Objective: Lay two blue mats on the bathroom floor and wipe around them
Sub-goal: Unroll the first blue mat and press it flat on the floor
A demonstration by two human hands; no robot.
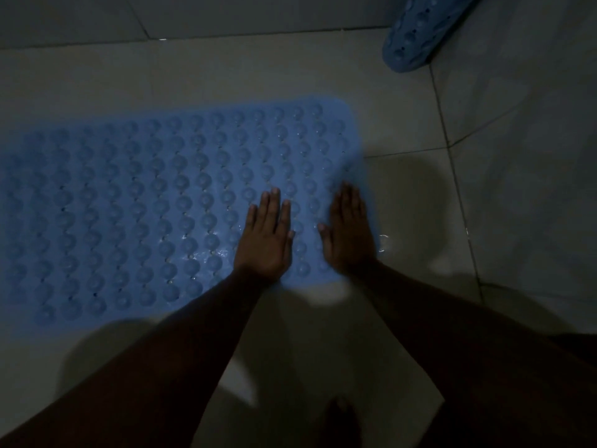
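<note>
we find the first blue mat lying flat on the tiled floor, and a second mat rolled, well beyond its far right corner. we judge the mat soft, floppy, light and slick with water; best taken by an edge. our left hand and right hand press palms-down on its right end, fingers extended, grip open, holding nothing.

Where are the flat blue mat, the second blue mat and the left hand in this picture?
flat blue mat [135, 202], head view, on its bumpy middle.
second blue mat [416, 37], head view, on its lower part in the corner, not flat.
left hand [266, 237], head view, on its back, pressing on the flat mat.
</note>
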